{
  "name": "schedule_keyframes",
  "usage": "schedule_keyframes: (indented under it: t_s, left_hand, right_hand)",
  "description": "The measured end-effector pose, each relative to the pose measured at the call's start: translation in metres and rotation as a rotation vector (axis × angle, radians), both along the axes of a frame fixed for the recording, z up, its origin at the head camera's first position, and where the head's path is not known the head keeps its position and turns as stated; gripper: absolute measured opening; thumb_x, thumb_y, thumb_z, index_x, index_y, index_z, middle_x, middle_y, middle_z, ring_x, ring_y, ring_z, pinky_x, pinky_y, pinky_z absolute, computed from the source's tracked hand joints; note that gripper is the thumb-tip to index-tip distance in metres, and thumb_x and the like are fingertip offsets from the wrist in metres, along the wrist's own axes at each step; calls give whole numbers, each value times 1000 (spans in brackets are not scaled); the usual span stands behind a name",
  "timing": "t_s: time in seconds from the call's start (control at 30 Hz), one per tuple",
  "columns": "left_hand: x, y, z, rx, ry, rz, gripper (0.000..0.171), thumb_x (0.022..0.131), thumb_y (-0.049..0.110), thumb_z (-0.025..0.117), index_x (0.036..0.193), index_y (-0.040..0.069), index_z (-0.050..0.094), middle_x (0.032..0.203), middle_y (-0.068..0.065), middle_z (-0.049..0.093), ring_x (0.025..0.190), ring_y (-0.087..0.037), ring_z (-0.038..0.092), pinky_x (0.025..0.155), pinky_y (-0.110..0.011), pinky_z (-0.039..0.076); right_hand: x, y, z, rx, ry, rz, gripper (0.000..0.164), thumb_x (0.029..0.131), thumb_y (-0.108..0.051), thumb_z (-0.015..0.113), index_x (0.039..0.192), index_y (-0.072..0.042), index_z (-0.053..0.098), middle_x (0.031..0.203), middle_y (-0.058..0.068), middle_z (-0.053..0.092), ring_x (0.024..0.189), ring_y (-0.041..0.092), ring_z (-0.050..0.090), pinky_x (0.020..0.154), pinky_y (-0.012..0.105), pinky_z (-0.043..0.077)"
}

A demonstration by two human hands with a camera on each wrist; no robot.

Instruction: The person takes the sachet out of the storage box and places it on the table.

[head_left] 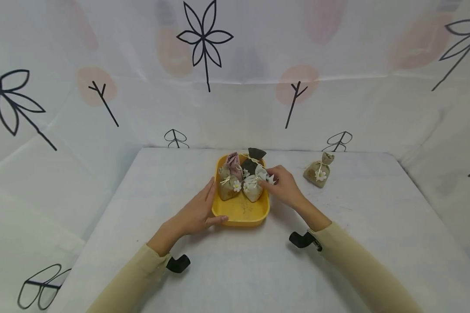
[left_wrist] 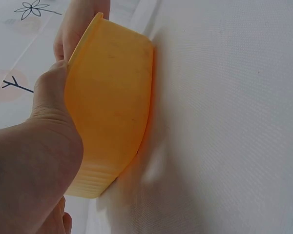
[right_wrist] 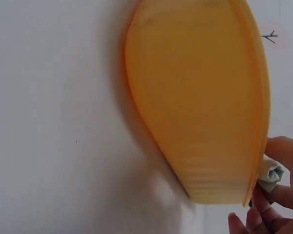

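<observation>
A yellow plastic tub (head_left: 240,215) stands on the table with small drawstring pouches in its far part: a beige pouch (head_left: 227,191), a pink pouch (head_left: 233,162), a dark pouch (head_left: 256,153) and a white pouch (head_left: 252,191). My left hand (head_left: 196,213) rests against the tub's left side, fingers straight along it and thumb over the near rim. At the right rim, my right hand (head_left: 285,187) pinches the white pouch by its gathered top. In the right wrist view, the pouch's pale cloth (right_wrist: 271,176) shows between thumb and fingers.
Another beige pouch (head_left: 317,173) with a white flower sits on the table right of the tub. A white cloth (head_left: 329,274) covers the table. Behind it hangs a pale backdrop (head_left: 243,108) with flower drawings. Black wrist mounts (head_left: 178,264) stick out below both sleeves.
</observation>
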State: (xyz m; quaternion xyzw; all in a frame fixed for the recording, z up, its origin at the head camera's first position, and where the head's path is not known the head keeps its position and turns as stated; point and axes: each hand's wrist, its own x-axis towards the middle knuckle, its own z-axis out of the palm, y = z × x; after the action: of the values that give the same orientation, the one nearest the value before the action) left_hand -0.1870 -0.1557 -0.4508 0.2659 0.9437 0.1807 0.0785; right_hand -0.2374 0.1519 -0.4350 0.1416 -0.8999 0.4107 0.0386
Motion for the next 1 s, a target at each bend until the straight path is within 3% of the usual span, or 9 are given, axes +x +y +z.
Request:
schedule_keyframes:
  t_s: [0.3, 0.67, 0.87, 1.0]
  left_hand:
    - [-1, 2, -1, -8, -8, 2, 113, 95, 68, 57, 163, 6, -8, 171, -10, -15, 158, -29, 3, 126, -44, 14]
    - [-2, 2, -4, -8, -12, 2, 114, 94, 69, 57, 163, 6, -9, 171, -11, -15, 158, -29, 3, 126, -44, 15]
    - [-1, 1, -1, -8, -15, 0, 114, 94, 71, 54, 163, 6, -9, 171, -10, -16, 158, -28, 3, 126, -44, 15]
    - [-1, 1, 0, -14, -9, -2, 115, 93, 75, 50, 163, 7, -10, 171, -10, -16, 158, -27, 2, 126, -44, 14]
  right_hand:
    - [-1, -15, -3, -29, 13, -45, 38, 90, -22, 80, 117, 3, 72, 107, 16, 62, 98, 32, 55, 82, 39, 46]
    - [-2, -16, -6, -50, -6, -1, 34, 94, -20, 74, 119, 3, 69, 108, 16, 63, 104, 36, 52, 83, 39, 43]
    - [4, -13, 5, -80, -10, 47, 32, 96, -20, 72, 121, 0, 66, 113, 14, 64, 101, 30, 54, 82, 38, 45]
    - [9, -12, 18, -109, -6, 79, 29, 98, -22, 70, 120, -3, 65, 113, 11, 65, 103, 28, 58, 89, 41, 52]
